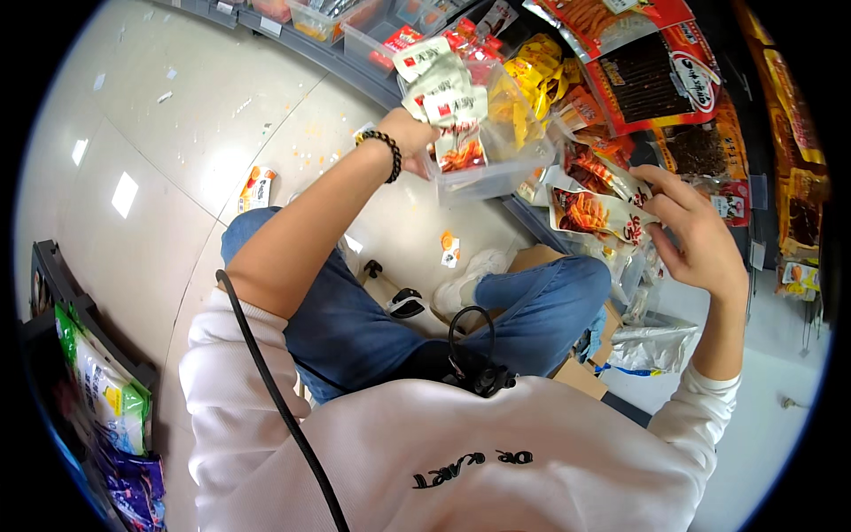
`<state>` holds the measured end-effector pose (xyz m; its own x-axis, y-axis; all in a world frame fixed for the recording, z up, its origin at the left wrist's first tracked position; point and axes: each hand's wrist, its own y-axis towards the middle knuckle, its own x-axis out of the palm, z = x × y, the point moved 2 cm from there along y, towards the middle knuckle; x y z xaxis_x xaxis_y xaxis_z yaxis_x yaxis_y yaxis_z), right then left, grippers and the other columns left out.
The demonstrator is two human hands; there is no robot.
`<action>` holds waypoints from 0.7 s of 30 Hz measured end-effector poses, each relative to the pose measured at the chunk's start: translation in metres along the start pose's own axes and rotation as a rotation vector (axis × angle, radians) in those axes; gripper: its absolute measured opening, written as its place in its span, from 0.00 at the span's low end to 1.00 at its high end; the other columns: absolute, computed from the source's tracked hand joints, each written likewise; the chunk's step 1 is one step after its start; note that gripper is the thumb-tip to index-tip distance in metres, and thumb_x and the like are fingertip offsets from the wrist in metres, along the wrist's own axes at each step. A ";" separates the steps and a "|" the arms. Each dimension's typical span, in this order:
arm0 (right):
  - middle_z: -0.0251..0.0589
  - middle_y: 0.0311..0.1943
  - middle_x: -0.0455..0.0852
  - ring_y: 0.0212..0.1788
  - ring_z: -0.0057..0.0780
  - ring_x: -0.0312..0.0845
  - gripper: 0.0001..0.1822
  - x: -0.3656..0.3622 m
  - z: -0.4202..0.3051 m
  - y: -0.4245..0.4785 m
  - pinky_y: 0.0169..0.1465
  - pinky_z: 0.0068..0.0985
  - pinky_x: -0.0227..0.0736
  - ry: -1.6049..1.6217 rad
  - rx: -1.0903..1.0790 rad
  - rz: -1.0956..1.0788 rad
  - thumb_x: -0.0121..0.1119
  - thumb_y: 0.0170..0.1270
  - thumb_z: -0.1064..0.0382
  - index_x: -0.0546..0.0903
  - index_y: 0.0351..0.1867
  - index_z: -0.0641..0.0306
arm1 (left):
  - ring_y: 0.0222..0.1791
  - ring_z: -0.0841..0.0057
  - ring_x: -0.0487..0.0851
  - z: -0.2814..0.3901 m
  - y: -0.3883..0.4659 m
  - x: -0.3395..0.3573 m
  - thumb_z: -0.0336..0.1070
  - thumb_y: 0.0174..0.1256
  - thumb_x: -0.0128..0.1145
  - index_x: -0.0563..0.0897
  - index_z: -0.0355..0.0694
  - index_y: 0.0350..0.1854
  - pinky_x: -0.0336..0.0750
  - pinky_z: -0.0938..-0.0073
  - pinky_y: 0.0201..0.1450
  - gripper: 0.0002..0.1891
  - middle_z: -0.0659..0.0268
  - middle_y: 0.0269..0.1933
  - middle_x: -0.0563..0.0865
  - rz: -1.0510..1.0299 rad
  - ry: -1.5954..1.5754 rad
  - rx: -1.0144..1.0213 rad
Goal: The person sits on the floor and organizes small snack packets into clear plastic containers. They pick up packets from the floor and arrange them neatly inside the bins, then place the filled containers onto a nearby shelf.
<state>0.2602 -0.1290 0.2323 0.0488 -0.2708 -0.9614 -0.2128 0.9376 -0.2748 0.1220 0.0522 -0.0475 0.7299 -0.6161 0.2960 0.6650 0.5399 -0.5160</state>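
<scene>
My left hand (407,138), with a dark bracelet at the wrist, grips the near left side of a clear plastic bin (488,179). Several white snack packets (459,110) lie in that bin and over its left edge, close to my fingers; whether the fingers also pinch a packet is not clear. To the right, my right hand (691,223) pinches the ends of white and red snack packets (588,211) between thumb and fingers, beside the bin's right side. Yellow packets (535,70) lie just behind the bin.
A shelf edge (319,56) with more plastic bins (362,40) runs along the top. Large red snack bags (655,80) stand or hang at the upper right. An orange and white packet (257,189) lies on the tiled floor. A cardboard box (578,379) and silvery bag (651,346) are at the right.
</scene>
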 end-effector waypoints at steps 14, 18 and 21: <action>0.49 0.27 0.73 0.37 0.47 0.70 0.09 0.007 -0.015 0.061 0.39 0.37 0.68 0.031 -0.242 -0.259 0.55 0.47 0.76 0.71 0.32 0.70 | 0.33 0.60 0.85 -0.012 -0.011 0.033 0.27 0.57 0.52 0.71 0.31 0.51 0.84 0.61 0.26 0.18 0.51 0.42 0.80 -0.172 0.215 -0.152; 0.48 0.26 0.73 0.36 0.47 0.70 0.10 0.006 -0.010 0.062 0.37 0.36 0.68 0.110 -0.199 -0.345 0.56 0.45 0.77 0.72 0.32 0.70 | 0.31 0.62 0.85 -0.011 -0.008 0.034 0.29 0.57 0.52 0.71 0.33 0.52 0.84 0.64 0.25 0.18 0.53 0.41 0.81 -0.142 0.364 -0.143; 0.48 0.23 0.74 0.31 0.46 0.72 0.10 0.011 -0.001 0.074 0.32 0.33 0.66 0.171 -0.185 -0.430 0.56 0.45 0.76 0.72 0.31 0.69 | 0.32 0.62 0.85 -0.011 -0.010 0.038 0.30 0.57 0.53 0.72 0.34 0.52 0.84 0.65 0.24 0.19 0.53 0.42 0.81 -0.209 0.418 -0.129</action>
<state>0.2438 -0.0627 0.2010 0.0125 -0.6712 -0.7412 -0.3785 0.6829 -0.6248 0.1416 0.0171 -0.0402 0.4393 -0.8957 0.0693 0.7461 0.3208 -0.5834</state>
